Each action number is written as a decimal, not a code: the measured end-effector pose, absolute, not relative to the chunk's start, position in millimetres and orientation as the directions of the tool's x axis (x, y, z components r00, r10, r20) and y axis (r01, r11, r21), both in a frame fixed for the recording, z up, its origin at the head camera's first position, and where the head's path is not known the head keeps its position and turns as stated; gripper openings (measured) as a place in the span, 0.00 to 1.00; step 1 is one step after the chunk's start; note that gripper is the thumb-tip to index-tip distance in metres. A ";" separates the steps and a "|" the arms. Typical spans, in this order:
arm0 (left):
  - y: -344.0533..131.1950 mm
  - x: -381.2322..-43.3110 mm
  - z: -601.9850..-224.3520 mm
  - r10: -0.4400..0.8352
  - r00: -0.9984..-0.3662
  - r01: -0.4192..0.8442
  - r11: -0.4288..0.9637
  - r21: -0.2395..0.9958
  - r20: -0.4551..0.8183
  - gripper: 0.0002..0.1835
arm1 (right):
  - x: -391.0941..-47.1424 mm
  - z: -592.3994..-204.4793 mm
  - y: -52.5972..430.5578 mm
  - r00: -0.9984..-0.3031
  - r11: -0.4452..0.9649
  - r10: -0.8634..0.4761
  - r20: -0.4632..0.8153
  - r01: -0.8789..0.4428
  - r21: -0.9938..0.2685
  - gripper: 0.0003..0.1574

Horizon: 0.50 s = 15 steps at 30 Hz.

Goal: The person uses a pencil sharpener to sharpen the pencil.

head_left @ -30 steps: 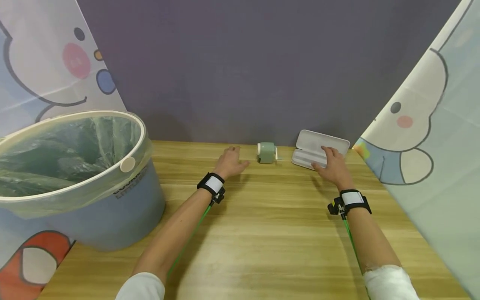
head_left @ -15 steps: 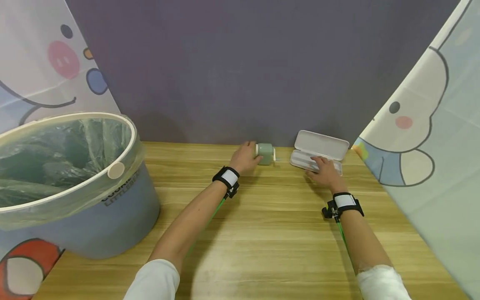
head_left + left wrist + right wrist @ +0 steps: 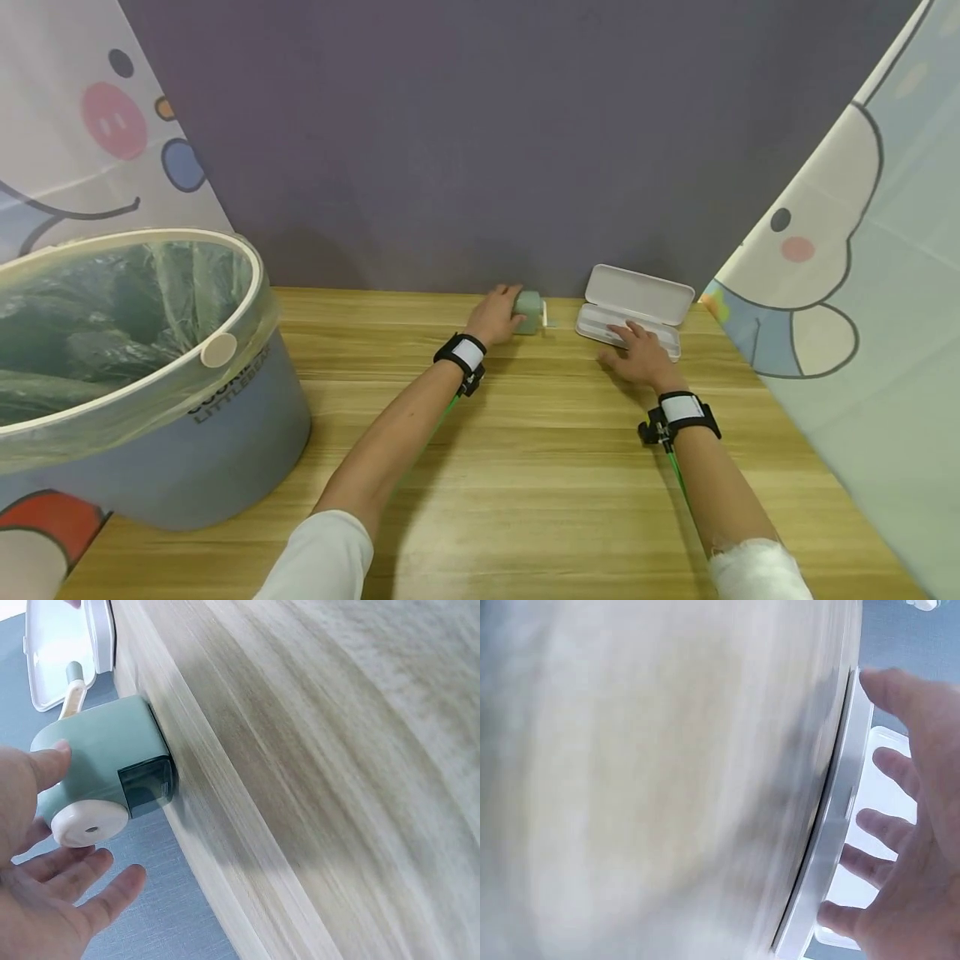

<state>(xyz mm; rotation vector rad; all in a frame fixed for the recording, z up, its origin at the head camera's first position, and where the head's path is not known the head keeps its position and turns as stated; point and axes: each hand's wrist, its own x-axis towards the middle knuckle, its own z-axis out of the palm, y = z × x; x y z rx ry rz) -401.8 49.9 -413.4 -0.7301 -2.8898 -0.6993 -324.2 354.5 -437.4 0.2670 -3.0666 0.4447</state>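
Observation:
A green hand-crank pencil sharpener (image 3: 528,312) stands on the wooden table by the back wall, its white crank pointing right. My left hand (image 3: 495,317) is at its left end; in the left wrist view the thumb (image 3: 52,763) lies on the green body and the index finger passes behind it. The other fingers spread below the round white pencil inlet (image 3: 91,823). To the right lies a white pencil case (image 3: 639,293) with its lid up. My right hand (image 3: 643,360) reaches over the case's front edge, fingers spread and holding nothing.
A big blue bin (image 3: 247,425) with a clear plastic liner stands at the left. A dark grey wall (image 3: 450,150) closes off the back of the table (image 3: 525,467). Cartoon-printed panels (image 3: 847,275) flank both sides.
My left hand has moved right, from beside the sharpener onto its left end. My right hand has drawn back and left, from over the case's middle to its front edge.

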 end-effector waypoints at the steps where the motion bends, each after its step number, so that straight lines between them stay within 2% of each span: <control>1: 50.9 -402.5 -413.8 0.434 -0.881 0.471 0.777 0.417 0.188 0.36 | -323.5 -436.8 354.0 -0.986 0.947 -0.162 0.043 -0.168 -0.274 0.44; 6: 52.7 -405.9 -415.9 0.429 -0.882 0.470 0.766 0.438 0.196 0.34 | -322.1 -434.5 349.3 -0.990 0.959 -0.141 -0.020 -0.132 -0.252 0.48; 15: 52.9 -407.0 -415.7 0.419 -0.885 0.465 0.766 0.443 0.204 0.32 | -320.6 -431.1 342.8 -0.990 0.959 -0.127 -0.059 -0.107 -0.264 0.49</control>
